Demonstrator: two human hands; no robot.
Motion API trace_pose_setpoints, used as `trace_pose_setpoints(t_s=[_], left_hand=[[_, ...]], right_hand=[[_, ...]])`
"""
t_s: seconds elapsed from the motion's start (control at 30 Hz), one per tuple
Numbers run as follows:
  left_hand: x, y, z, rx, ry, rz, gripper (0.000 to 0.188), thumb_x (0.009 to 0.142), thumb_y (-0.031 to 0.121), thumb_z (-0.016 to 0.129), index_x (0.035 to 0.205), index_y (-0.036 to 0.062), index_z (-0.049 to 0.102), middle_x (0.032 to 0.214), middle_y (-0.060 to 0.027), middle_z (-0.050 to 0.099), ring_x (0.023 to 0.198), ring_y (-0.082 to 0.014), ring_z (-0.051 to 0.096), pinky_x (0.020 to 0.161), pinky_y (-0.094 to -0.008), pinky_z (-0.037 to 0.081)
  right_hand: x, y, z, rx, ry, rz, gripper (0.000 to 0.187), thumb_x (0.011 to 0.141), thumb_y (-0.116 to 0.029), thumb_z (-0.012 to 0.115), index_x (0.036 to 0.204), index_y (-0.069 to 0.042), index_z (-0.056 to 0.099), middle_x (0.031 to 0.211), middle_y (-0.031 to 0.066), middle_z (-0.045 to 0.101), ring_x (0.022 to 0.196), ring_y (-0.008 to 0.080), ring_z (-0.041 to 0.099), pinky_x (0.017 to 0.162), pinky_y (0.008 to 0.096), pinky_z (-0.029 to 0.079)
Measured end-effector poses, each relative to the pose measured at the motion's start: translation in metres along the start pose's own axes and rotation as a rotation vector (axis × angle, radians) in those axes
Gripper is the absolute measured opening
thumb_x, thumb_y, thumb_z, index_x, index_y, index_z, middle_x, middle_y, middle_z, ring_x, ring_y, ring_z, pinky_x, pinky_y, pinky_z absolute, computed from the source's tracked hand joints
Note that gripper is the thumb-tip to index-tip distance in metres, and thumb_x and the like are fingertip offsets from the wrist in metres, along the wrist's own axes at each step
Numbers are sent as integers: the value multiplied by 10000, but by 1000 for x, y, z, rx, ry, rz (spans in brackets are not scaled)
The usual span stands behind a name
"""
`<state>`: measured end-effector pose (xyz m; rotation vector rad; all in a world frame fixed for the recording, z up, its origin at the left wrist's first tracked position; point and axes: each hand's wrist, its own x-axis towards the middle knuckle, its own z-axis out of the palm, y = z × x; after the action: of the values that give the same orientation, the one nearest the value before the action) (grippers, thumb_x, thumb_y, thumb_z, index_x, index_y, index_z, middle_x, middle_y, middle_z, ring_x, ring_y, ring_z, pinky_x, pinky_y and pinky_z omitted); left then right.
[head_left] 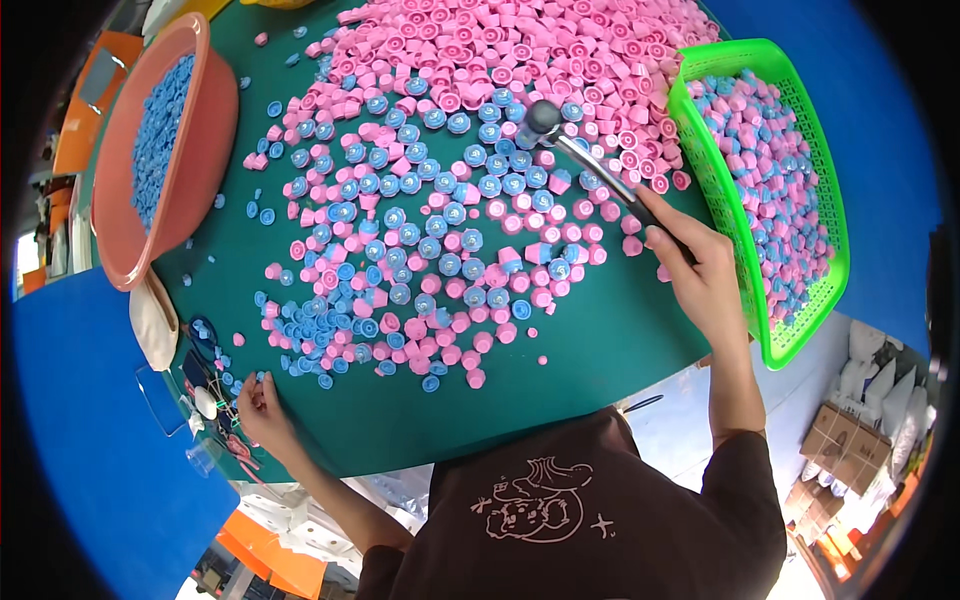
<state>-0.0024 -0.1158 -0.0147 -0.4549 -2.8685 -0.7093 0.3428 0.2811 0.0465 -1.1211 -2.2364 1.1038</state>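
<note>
- The right hand (pixel 700 265) is wrapped firmly round the dark handle of a hammer (pixel 595 167), coming in from the right side of the tabletop (pixel 590 372).
- The hammer slants up and to the left, its black head over the blue caps (pixel 432 226) near the upper middle; whether it touches them I cannot tell.
- The left hand (pixel 265 415) is at the near left edge of the tabletop, fingers half bent beside small blue pieces; whether it pinches one I cannot tell.
- Between the two hands, a broad band of green surface runs along the near edge, below the scattered caps and cups.
- Pink cups (pixel 520 30) are heaped densely at the far side, thinning toward the middle, where blue caps lie among them.
- A green basket (pixel 790 343) of pink and blue pieces stands along the right edge, near the right forearm.
- An orange basin (pixel 210 120) holding blue pieces stands at the far left edge, with a strip of green surface between it and the spread.
</note>
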Motion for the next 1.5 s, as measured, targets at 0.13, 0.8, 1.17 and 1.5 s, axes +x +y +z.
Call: trace_pose_setpoints(t_s=[0.13, 0.8, 1.17, 1.5], left_hand=[[22, 29, -11, 40, -80, -68, 247, 859, 183, 729, 1013, -3, 678, 741, -2, 619, 609, -68, 488, 582, -219, 412], [2, 370, 132, -584, -585, 1167, 223, 769, 100, 746, 973, 47, 673, 927, -72, 661, 828, -233, 613, 718, -327, 489], [-25, 402, 157, -562, -672, 1235, 210, 766, 141, 739, 944, 47, 679, 888, -84, 665, 841, -260, 614, 762, -372, 484], [-39, 407, 175, -514, -692, 1278, 245, 742, 184, 760, 922, 37, 681, 821, -86, 635, 777, -255, 588, 724, -374, 468]], right_hand=[[12, -6, 6, -127, -104, -53, 388, 886, -28, 611, 1272, -78, 614, 826, 81, 661, 628, 120, 543, 594, 272, 441], [-27, 23, -11, 105, 180, 173, 365, 951, -124, 587, 1314, -83, 587, 766, -24, 584, 637, 30, 447, 551, 185, 362], [-54, 36, -8, 19, 295, 167, 374, 899, -32, 613, 1273, -28, 599, 681, 63, 478, 615, 143, 459, 607, 270, 411], [-71, 37, -13, 4, 350, 182, 380, 880, -26, 632, 1259, -30, 609, 693, 88, 554, 611, 165, 504, 608, 274, 423]])
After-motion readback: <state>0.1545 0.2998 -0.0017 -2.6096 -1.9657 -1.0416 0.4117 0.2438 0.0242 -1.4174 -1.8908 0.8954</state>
